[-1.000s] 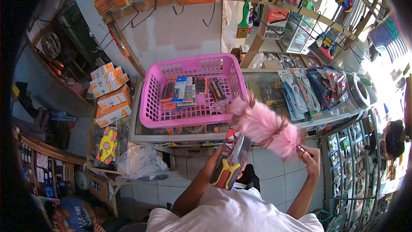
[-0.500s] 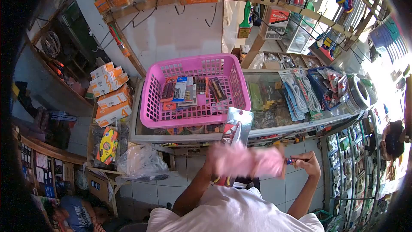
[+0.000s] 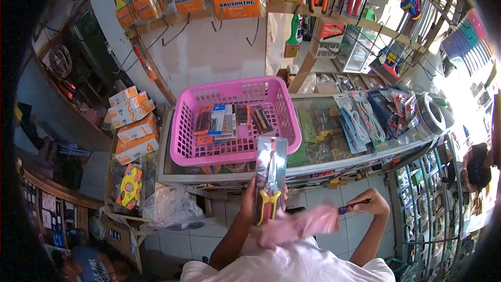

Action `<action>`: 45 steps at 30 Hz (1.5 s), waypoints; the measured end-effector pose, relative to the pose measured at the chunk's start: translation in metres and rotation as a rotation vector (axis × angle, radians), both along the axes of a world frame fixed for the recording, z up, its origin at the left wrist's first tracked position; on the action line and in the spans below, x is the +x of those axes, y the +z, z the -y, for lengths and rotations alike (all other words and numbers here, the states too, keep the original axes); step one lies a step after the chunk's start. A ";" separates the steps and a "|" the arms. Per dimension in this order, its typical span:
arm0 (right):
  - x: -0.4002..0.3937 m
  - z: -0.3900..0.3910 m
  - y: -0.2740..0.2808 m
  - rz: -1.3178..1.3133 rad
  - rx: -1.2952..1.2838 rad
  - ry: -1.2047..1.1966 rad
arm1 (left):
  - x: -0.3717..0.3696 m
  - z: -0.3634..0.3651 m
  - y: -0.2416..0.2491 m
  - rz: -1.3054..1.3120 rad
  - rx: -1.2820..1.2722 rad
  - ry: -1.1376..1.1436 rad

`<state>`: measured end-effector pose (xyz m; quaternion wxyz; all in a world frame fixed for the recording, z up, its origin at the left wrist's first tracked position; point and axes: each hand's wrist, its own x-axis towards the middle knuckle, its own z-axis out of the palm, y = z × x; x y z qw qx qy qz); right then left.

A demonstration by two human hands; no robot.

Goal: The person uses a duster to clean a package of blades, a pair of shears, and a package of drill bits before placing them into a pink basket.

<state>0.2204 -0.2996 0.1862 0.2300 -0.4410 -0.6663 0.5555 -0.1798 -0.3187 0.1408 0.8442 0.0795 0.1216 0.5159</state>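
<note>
My left hand [image 3: 248, 202] is wrapped round the lower side of a clear pack with yellow-handled snips [image 3: 271, 188] in it, silver blades pointing up and away from me. The pack stands upright in front of my chest, its top overlapping the front rim of a pink plastic basket [image 3: 235, 162]. In my right hand [image 3: 371, 202] is the dark, thin handle of a pink cloth duster [image 3: 313, 223]. Its cloth is smeared by motion and reaches left to the lower edge of the pack. Several carded tool packs [image 3: 222, 120] lie inside the basket.
The basket stands on a glass-topped counter [image 3: 235, 176]. White cable packs [image 3: 360, 117] and a coil [image 3: 432, 115] lie on its right. Orange-white boxes [image 3: 136, 143] are stacked at left, above a plastic bag [image 3: 172, 206]. Paint brushes [image 3: 239, 0] hang overhead. A person [image 3: 91, 263] is at lower left.
The duster cloth has swung down and right off the pack, uncovering the yellow handles. The pack has shifted slightly left, and the view has tilted up a little.
</note>
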 end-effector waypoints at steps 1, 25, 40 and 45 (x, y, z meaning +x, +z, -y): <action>0.001 0.000 0.006 -0.069 0.057 -0.083 | 0.001 0.004 0.012 -0.032 -0.095 0.055; -0.075 -0.150 -0.102 0.842 0.737 -0.685 | -0.005 0.006 -0.022 -0.205 0.076 0.048; -0.070 -0.141 -0.002 0.545 0.648 -0.526 | 0.013 -0.070 0.094 -0.568 0.518 0.025; -0.067 -0.127 0.082 0.096 0.454 -0.333 | 0.029 -0.100 0.106 -0.544 0.527 0.042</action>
